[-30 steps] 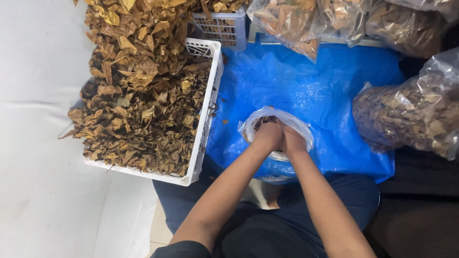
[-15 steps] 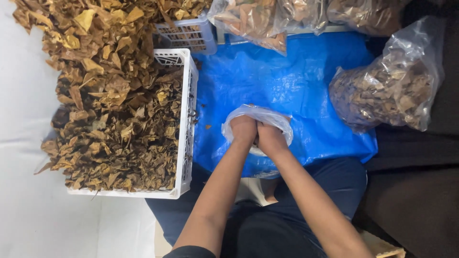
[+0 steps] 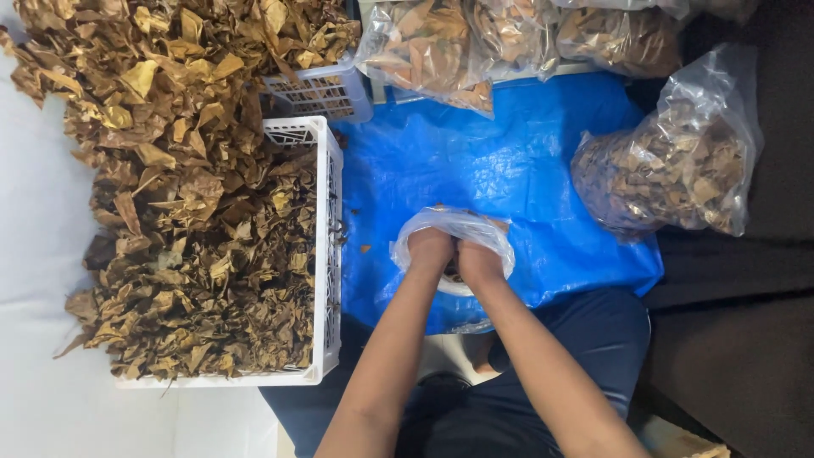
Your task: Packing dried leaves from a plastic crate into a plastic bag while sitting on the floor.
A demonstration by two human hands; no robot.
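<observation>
Both my hands are pushed down into a clear plastic bag (image 3: 458,227) that stands on a blue tarp (image 3: 475,161) over my lap. My left hand (image 3: 430,250) and my right hand (image 3: 479,259) are side by side, fists closed, pressing on the brown dried leaves inside the bag. The bag's mouth is bunched around my wrists. The leaves in the bag are mostly hidden by my hands.
A white plastic crate (image 3: 326,254) heaped with dried brown leaves (image 3: 186,220) stands to the left. A second crate (image 3: 326,89) lies behind it. Filled clear bags of leaves lie at the right (image 3: 670,165) and along the top (image 3: 432,47).
The view has shifted so the crate and bags sit differently in frame. My hands stay together in the bag, pressing down.
</observation>
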